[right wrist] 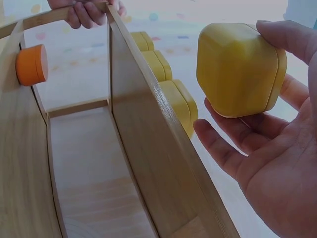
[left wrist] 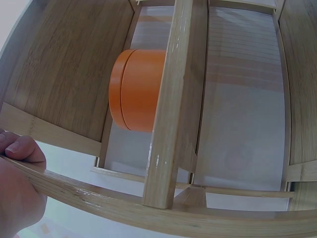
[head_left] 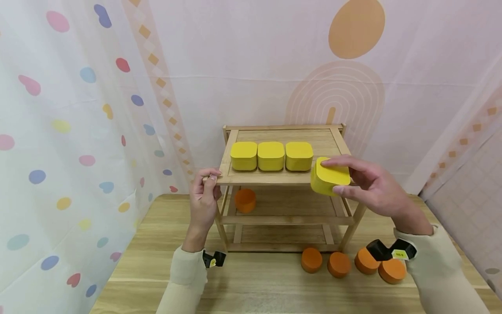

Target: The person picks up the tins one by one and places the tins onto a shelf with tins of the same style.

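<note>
From my end, I judge the step in hand to be setting a fourth yellow box (head_left: 327, 179) on the wooden rack (head_left: 270, 180). The right hand (head_left: 378, 192) has it pinched between thumb and fingers, tilted, near the front right of the rack's top and clear of the board. The left hand (head_left: 204, 192) has its fingers curled round the rack's front left corner, presumably to steady it.

I'd say the next move calls for levelling the box, bringing it in at the right end of the row of three yellow boxes (head_left: 271, 157) on the rack's top, and letting go gently — a bump could push the row askew.

The yellow boxes have their lids on, so I cannot tell what is inside. One orange tin (head_left: 245, 200), also lidded, sits on the rack's middle shelf, toward the left; four orange tins (head_left: 311, 260) stand on the worktop (head_left: 259, 283) in front of the rack, toward its right — contents hidden too.
</note>
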Motion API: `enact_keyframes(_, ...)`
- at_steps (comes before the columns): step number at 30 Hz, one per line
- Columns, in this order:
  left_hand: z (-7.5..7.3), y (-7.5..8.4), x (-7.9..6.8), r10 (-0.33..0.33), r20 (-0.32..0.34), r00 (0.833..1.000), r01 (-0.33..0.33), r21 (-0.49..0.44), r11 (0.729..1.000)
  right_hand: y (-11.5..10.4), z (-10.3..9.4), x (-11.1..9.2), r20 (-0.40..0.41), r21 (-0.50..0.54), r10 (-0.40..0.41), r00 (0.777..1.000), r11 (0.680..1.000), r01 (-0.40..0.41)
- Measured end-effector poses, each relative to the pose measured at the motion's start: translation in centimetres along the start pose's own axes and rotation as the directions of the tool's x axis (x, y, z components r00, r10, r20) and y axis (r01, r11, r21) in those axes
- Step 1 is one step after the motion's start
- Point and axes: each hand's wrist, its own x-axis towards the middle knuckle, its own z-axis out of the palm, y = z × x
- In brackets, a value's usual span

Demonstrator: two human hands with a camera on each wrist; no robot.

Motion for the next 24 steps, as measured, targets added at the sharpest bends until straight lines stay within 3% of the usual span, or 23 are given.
enact_keyframes(10, 0.0, 0.0, 0.0, 0.008, 0.005, 1.0, -0.008, 0.002, 1.0, 0.1, -1.1, 0.7, -0.035, 0.005, 0.032, 0.999, 0.999, -0.032)
enact_keyframes(16, 0.0, 0.0, 0.0, 0.01, 0.013, 1.0, -0.01, -0.001, 1.0, 0.4, -1.4, 1.2, -0.08, 0.046, 0.006, 0.997, 0.999, -0.002)
enact_keyframes(24, 0.1, 0.1, 0.0, 0.018, 0.008, 1.0, -0.018, 0.001, 1.0, 0.4, -1.9, 1.6, -0.153, -0.064, 0.108, 0.982, 0.991, -0.119)
